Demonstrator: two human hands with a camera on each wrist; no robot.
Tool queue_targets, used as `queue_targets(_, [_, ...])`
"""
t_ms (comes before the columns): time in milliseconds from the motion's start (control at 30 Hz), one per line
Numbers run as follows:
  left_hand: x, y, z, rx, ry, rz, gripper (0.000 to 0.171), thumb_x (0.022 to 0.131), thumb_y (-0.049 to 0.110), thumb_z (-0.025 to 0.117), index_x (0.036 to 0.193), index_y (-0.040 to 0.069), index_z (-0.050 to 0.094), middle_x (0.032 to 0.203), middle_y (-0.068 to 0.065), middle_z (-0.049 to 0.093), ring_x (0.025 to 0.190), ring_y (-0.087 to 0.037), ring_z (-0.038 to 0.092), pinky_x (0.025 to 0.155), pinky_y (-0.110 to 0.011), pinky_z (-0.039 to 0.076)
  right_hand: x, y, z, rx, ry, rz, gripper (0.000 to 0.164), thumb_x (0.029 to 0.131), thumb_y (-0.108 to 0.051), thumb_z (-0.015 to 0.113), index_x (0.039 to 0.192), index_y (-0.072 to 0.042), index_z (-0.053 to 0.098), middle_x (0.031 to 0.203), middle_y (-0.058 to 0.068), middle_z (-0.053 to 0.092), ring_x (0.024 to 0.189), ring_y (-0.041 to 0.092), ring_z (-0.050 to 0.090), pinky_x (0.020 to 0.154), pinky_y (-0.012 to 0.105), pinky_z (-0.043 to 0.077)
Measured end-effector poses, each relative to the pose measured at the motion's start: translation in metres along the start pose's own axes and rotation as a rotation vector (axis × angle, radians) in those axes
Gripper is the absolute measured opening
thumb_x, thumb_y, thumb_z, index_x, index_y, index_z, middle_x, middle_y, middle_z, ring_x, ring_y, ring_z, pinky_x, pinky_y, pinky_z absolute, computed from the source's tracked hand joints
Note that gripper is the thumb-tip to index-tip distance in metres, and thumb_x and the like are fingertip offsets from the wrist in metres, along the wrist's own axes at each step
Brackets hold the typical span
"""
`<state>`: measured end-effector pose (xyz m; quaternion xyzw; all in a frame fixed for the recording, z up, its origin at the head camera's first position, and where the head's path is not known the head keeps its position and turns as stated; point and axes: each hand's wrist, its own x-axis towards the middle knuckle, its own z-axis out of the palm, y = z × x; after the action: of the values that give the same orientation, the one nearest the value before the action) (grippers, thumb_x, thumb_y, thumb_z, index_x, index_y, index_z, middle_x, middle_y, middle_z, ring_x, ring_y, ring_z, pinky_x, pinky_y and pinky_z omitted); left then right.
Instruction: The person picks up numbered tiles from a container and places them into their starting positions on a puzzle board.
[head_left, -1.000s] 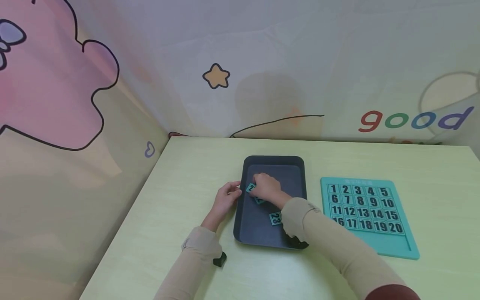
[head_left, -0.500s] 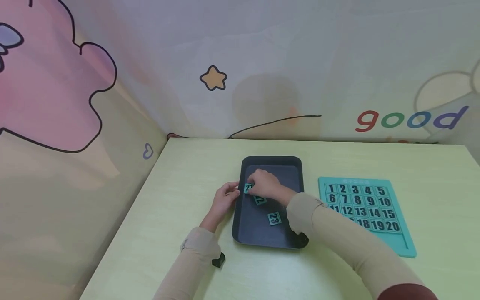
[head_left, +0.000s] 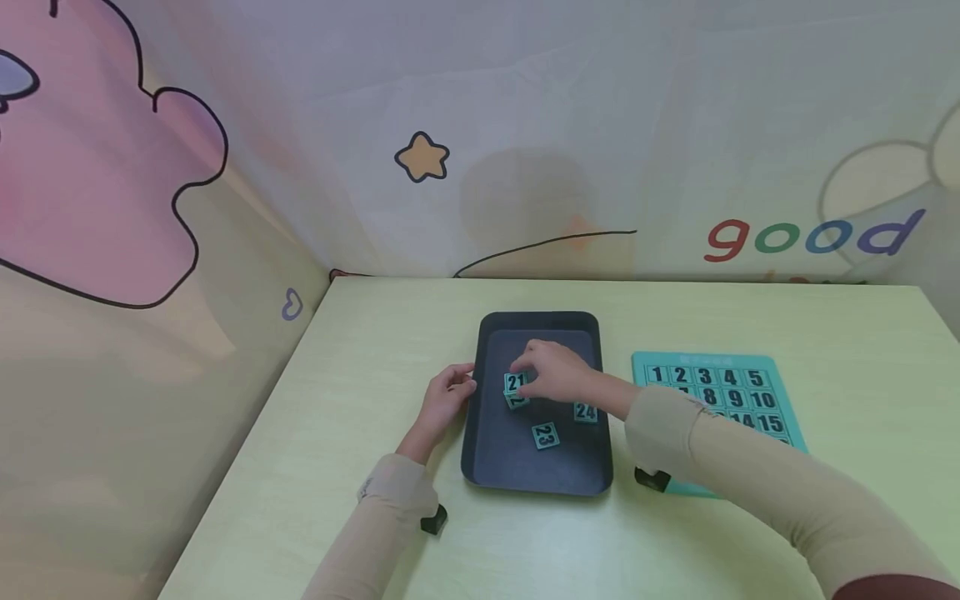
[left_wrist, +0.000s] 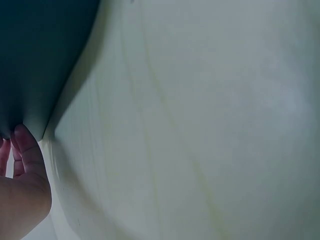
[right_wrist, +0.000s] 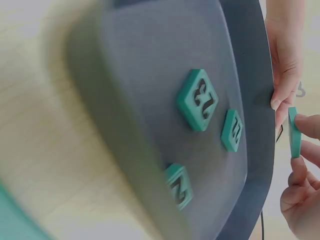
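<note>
My right hand (head_left: 557,370) is over the dark tray (head_left: 502,462), pinching a teal number tile marked 21 (head_left: 515,382) between thumb and fingers. In the right wrist view, that tile (right_wrist: 295,132) shows edge-on, raised above the tray. In the head view it overlaps the tile marked 22 (head_left: 517,402). Tile 23 (head_left: 546,435) lies nearer the front, and tile 24 (head_left: 585,412) by the right wall. My left hand (head_left: 441,402) stays at the tray's left side, fingertips (left_wrist: 22,131) touching the outer wall with fingers loosely bent.
To the right lies a teal number board (head_left: 663,360) holding rows of numbered tiles, partly covered by the right sleeve (head_left: 750,458). The pale table (head_left: 390,325) meets a printed backdrop (head_left: 540,108) at the back and left.
My right hand has lifted tile 21 from the tray's left side and carried it slightly right. Tile 24 has come into view under the wrist. My left hand keeps its place.
</note>
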<state>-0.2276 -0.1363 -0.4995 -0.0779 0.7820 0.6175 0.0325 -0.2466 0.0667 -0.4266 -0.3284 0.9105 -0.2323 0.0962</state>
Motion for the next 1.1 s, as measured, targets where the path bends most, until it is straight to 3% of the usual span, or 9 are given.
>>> queue_targets(233, [-0.010,0.015,-0.001,0.009,-0.020,-0.004,0.033,0.085,0.002,0.052,0.117,-0.003,0.052,0.092,-0.011,0.054,0.075,-0.011,0.049,0.065,-0.021,0.043,-0.031,0.022,-0.005,0.055,0.045,-0.017,0.033,0.073,-0.022,0.069,0.102,-0.008,0.066,0.090,0.003,0.055,0.079,0.015,0.051,0.066,0.025,0.044])
queue_targets(400, [-0.016,0.023,0.000,0.019,-0.012,0.001,0.033,0.085,0.002,0.050,0.118,-0.004,0.051,0.092,-0.013,0.054,0.075,-0.012,0.049,0.064,-0.020,0.042,-0.051,0.036,-0.011,0.071,0.066,-0.007,0.033,0.073,-0.022,0.069,0.102,-0.007,0.066,0.087,0.003,0.055,0.070,0.012,0.047,0.059,0.021,0.041])
queue_targets(1000, [-0.018,0.024,0.000,0.033,-0.011,-0.002,0.033,0.086,0.003,0.049,0.118,-0.005,0.051,0.090,-0.012,0.053,0.074,-0.015,0.049,0.064,-0.021,0.042,-0.120,0.071,-0.028,0.139,0.100,0.071,0.031,0.073,-0.022,0.070,0.101,-0.010,0.065,0.086,0.001,0.054,0.059,0.009,0.040,0.050,0.020,0.035])
queue_targets(1100, [-0.012,0.018,0.000,0.024,-0.015,-0.004,0.033,0.085,0.003,0.050,0.117,-0.004,0.052,0.089,-0.011,0.053,0.073,-0.013,0.049,0.063,-0.022,0.043,-0.130,0.077,-0.028,0.125,0.097,0.065,0.031,0.073,-0.021,0.070,0.100,-0.009,0.065,0.088,0.001,0.055,0.060,0.008,0.041,0.050,0.019,0.037])
